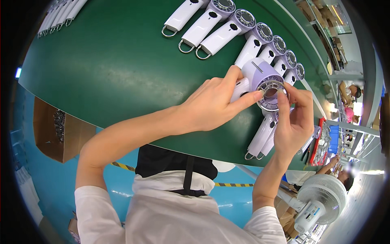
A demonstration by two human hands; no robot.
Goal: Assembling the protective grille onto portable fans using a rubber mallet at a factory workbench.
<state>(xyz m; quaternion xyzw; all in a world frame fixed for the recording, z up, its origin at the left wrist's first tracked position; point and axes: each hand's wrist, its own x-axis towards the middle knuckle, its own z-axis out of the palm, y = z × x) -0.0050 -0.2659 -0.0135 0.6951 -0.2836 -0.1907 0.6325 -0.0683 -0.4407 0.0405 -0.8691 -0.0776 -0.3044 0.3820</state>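
Note:
Above the green table I hold a white-and-lilac handheld fan (262, 75), its round silver-rimmed front turned towards me. My left hand (213, 99) grips it where the white handle meets the head, the thumb lying on the edge of the front ring (271, 91). With thumb and fingers, my right hand (294, 118) pinches the other side of that ring. Whether the ring is a loose piece or fixed to the head, I cannot tell. Behind my hands lies a row of similar handheld fans (219, 40) with metal loops, and others (261, 136) lie just below the held one.
The green tabletop (101, 69) curves around me. White handles with loops (63, 14) lie at its far left. At the right are a red tray (321, 146) of small parts, a blue bin (334, 139) and a standing fan (322, 199). A cardboard box (75, 136) stands below left.

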